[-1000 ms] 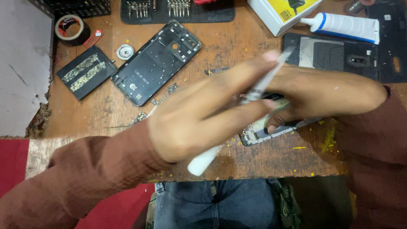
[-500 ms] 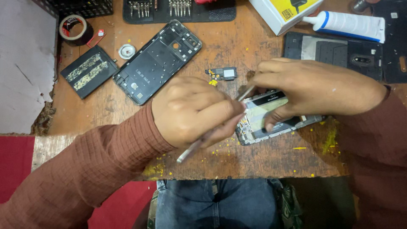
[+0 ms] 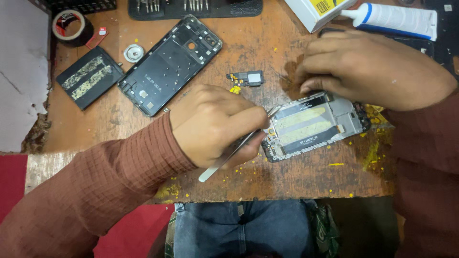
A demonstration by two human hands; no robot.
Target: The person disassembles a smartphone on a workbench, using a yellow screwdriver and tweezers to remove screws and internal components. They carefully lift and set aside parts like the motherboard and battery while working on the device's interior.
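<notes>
An opened phone frame with yellow adhesive strips lies on the worn wooden table. My left hand grips metal tweezers, whose tips touch the frame's left end. My right hand rests on the frame's upper edge, fingertips pressing it down. A small black module with a flex cable lies just above my left hand.
A black phone back cover and a battery lie at the upper left, with a tape roll and a small round part. A screwdriver bit case, a box and a white glue tube line the far edge.
My left hand has dropped from in front of the phone frame to its left end, bringing the tweezer tips onto it. My right hand shifted up, uncovering the frame.
</notes>
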